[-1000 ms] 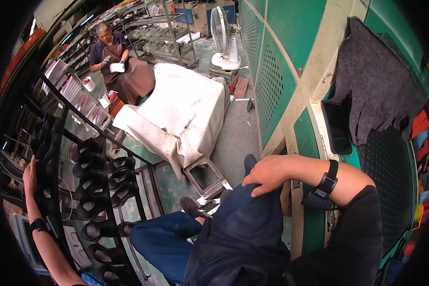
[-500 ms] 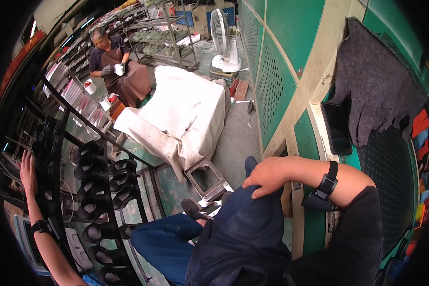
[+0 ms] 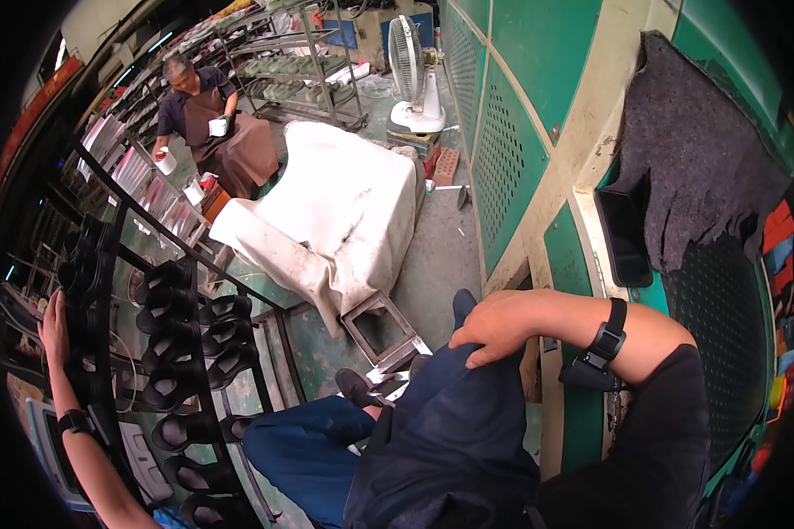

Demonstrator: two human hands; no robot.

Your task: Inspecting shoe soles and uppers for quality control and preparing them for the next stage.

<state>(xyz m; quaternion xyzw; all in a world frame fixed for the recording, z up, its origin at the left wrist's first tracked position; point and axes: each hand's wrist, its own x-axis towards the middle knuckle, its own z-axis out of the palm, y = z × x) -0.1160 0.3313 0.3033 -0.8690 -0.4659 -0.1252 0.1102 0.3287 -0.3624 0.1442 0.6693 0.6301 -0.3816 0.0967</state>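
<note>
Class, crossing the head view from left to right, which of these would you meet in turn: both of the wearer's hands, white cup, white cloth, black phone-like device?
Left hand, white cup, white cloth, right hand, black phone-like device.

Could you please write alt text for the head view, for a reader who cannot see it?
A person's right hand rests on their leg, their left hand is beside a rack of black shoes. Near a white cloth, a co-worker in a brown apron holds a white object.
</note>
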